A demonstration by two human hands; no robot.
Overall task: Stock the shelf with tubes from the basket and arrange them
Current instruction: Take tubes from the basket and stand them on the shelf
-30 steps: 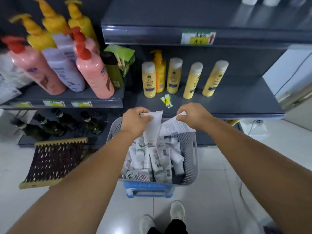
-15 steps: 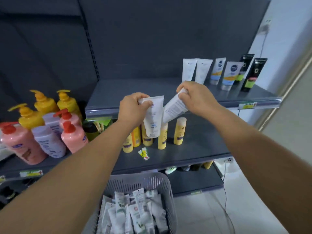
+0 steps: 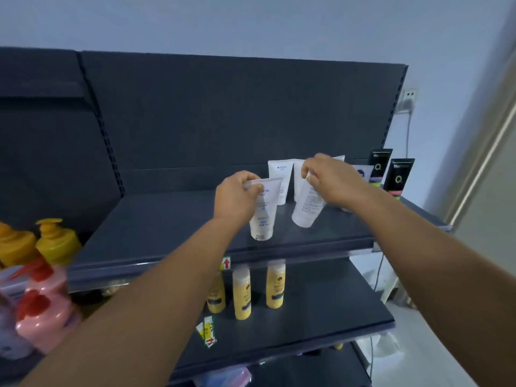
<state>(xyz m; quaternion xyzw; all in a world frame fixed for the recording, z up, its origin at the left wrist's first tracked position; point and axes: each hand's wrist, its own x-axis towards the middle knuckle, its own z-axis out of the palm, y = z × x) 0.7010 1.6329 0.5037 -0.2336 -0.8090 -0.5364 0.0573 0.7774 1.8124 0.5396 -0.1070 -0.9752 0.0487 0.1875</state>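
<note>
1. White plastic tubes are in both hands, held over the dark grey top shelf (image 3: pixel 167 219).
2. The left hand (image 3: pixel 237 196) pinches the crimped upper end of one white tube (image 3: pixel 264 212), which hangs cap-down near the shelf's front edge; whether the cap touches the shelf cannot be told.
3. The right hand (image 3: pixel 332 180) curls its fingers round the top of a second white tube (image 3: pixel 308 205), tilted, cap toward the shelf.
4. Behind them another white tube (image 3: pixel 280 177) stands upright near the back panel.
5. Two black tubes (image 3: pixel 398 177) stand at the right end of the same shelf.
6. Yellow bottles (image 3: pixel 275 286) stand on the shelf below; pink and yellow pump bottles (image 3: pixel 44 303) sit at the left.
</note>
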